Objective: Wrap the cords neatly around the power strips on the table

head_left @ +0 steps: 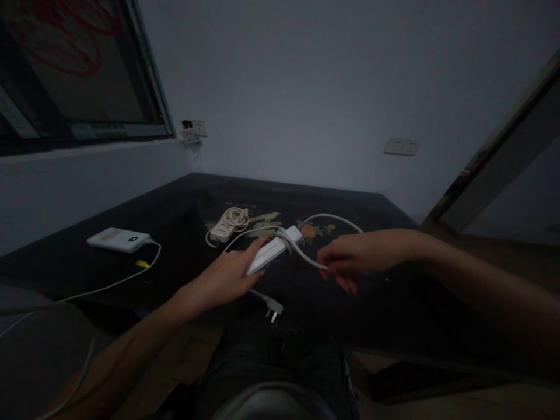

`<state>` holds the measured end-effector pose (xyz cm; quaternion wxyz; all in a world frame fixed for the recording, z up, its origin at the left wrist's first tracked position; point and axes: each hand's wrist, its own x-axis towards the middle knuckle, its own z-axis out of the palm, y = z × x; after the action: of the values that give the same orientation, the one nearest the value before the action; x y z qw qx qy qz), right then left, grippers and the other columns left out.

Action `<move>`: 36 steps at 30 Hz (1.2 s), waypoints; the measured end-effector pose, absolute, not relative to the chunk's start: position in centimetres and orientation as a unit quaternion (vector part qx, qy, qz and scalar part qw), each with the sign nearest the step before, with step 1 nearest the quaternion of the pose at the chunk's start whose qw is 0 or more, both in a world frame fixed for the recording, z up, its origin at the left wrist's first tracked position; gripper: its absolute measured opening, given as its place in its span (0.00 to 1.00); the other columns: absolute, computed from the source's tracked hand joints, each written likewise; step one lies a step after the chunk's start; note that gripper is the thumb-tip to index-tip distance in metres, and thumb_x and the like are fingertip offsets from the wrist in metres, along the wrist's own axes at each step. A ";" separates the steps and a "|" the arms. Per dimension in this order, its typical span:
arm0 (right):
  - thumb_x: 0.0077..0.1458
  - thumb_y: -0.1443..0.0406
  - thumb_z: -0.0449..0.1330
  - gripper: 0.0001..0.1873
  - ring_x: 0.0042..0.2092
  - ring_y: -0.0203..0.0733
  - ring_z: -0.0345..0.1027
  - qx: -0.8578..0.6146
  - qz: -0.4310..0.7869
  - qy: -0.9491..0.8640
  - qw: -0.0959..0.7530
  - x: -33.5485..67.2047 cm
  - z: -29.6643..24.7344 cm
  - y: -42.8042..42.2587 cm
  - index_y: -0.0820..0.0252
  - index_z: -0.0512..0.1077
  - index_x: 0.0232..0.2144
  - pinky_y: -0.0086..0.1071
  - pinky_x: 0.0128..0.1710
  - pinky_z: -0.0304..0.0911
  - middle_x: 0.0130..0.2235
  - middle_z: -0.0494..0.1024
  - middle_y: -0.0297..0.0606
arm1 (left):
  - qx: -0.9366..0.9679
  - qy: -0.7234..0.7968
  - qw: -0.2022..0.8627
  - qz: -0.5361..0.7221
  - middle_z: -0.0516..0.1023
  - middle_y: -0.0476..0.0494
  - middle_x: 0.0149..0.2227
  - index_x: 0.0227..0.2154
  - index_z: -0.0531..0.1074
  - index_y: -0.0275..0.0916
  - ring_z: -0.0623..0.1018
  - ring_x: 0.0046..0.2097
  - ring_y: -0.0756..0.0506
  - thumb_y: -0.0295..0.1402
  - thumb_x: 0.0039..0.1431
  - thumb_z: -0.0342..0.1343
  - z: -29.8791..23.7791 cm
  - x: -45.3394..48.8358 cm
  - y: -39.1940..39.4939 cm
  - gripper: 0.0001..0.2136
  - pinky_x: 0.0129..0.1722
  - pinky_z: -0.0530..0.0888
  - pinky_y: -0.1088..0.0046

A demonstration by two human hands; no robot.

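Observation:
My left hand (240, 269) is closed round the near end of a white power strip (272, 252), held tilted over the dark table. A white cord (310, 259) passes round the strip's far end and runs to my right hand (343, 259), whose fingers are pinched on it. Another stretch of the cord arches behind toward my right wrist. Below the strip hangs a plug (274, 308) with its metal pins showing, close to the table's near edge. The strip's sockets cannot be made out.
Beyond my left hand lies a second white power strip (222, 232) with its cord coiled. A white power bank (117, 240) with a cable plugged in sits at the left on the dark table (184, 201). Wall sockets (401, 146) are on the wall behind.

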<state>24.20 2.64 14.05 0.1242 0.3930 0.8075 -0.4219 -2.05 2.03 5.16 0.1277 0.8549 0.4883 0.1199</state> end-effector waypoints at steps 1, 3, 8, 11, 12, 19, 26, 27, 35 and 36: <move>0.61 0.69 0.48 0.08 0.24 0.34 0.70 0.390 -0.464 0.789 0.101 24.1 13.4 2.8 0.59 0.62 0.29 0.26 0.24 0.65 0.23 0.72 0.30 | 0.852 0.496 0.112 0.124 0.77 0.36 0.45 0.65 0.42 0.45 0.79 0.44 0.35 0.39 0.60 0.47 5.3 -2.2 2.2 0.32 0.41 0.72 0.63; 0.62 0.65 0.48 0.08 0.24 0.33 0.70 0.385 -0.513 0.766 0.043 23.9 11.9 3.1 0.59 0.61 0.30 0.27 0.24 0.66 0.23 0.72 0.30 | 0.844 0.511 0.088 0.135 0.77 0.34 0.47 0.65 0.42 0.44 0.79 0.44 0.35 0.39 0.60 0.47 5.4 -2.5 2.5 0.32 0.41 0.72 0.62; 0.61 0.57 0.54 0.12 0.27 0.33 0.72 0.353 -0.555 0.742 -0.130 23.3 7.7 3.2 0.60 0.61 0.34 0.27 0.27 0.69 0.26 0.74 0.33 | 0.834 0.520 0.086 0.163 0.75 0.32 0.49 0.65 0.44 0.43 0.78 0.47 0.35 0.37 0.60 0.48 5.3 -3.1 3.2 0.32 0.43 0.71 0.61; 0.59 0.56 0.56 0.14 0.28 0.34 0.73 0.341 -0.575 0.711 -0.218 22.6 5.6 2.7 0.61 0.61 0.33 0.29 0.29 0.69 0.27 0.75 0.34 | 0.831 0.512 0.108 0.188 0.75 0.34 0.50 0.65 0.46 0.43 0.77 0.48 0.35 0.37 0.59 0.49 4.9 -3.1 3.5 0.31 0.45 0.71 0.62; 0.58 0.56 0.57 0.14 0.29 0.34 0.73 0.336 -0.579 0.703 -0.241 22.3 5.1 2.5 0.61 0.61 0.33 0.28 0.29 0.69 0.27 0.76 0.34 | 0.829 0.510 0.118 0.197 0.75 0.34 0.50 0.64 0.47 0.42 0.77 0.48 0.35 0.37 0.59 0.49 4.7 -3.1 3.6 0.31 0.45 0.71 0.62; 0.52 0.56 0.62 0.15 0.27 0.37 0.73 0.350 -0.527 0.663 -0.401 20.9 3.1 2.4 0.59 0.63 0.30 0.30 0.28 0.68 0.26 0.76 0.34 | 0.818 0.469 0.194 0.270 0.69 0.36 0.56 0.64 0.49 0.42 0.73 0.53 0.36 0.38 0.58 0.52 4.8 -3.1 3.8 0.31 0.52 0.67 0.59; 0.57 0.58 0.58 0.10 0.34 0.42 0.74 0.395 -0.255 0.717 -0.514 21.2 4.2 2.3 0.57 0.63 0.31 0.33 0.33 0.67 0.31 0.77 0.39 | 0.773 0.382 0.342 0.373 0.69 0.38 0.57 0.58 0.59 0.39 0.69 0.56 0.37 0.39 0.56 0.55 5.9 -1.9 2.2 0.28 0.56 0.65 0.58; 0.59 0.59 0.56 0.09 0.34 0.42 0.74 0.385 -0.239 0.728 -0.515 21.2 4.5 2.1 0.56 0.62 0.32 0.33 0.33 0.67 0.32 0.77 0.39 | 0.762 0.374 0.369 0.380 0.70 0.38 0.55 0.57 0.60 0.38 0.70 0.55 0.37 0.40 0.56 0.55 6.2 -1.7 1.9 0.27 0.55 0.66 0.58; 0.57 0.65 0.56 0.03 0.23 0.34 0.65 0.337 -0.105 0.760 -0.545 20.7 5.6 0.1 0.56 0.65 0.32 0.26 0.22 0.57 0.25 0.72 0.31 | 0.705 0.345 0.470 0.405 0.75 0.39 0.46 0.55 0.60 0.39 0.73 0.50 0.38 0.41 0.55 0.57 7.1 -1.0 1.1 0.26 0.44 0.72 0.64; 0.57 0.64 0.57 0.03 0.23 0.34 0.64 0.346 -0.102 0.761 -0.539 20.8 6.0 0.0 0.57 0.66 0.31 0.26 0.22 0.56 0.25 0.71 0.31 | 0.700 0.344 0.480 0.402 0.75 0.40 0.45 0.55 0.60 0.39 0.74 0.49 0.38 0.41 0.55 0.57 7.1 -1.0 1.1 0.26 0.43 0.73 0.64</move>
<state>20.84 -0.03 5.96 -0.5391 0.3464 0.7609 -0.1022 -0.99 1.08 7.07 0.4803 0.6999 0.3435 0.4017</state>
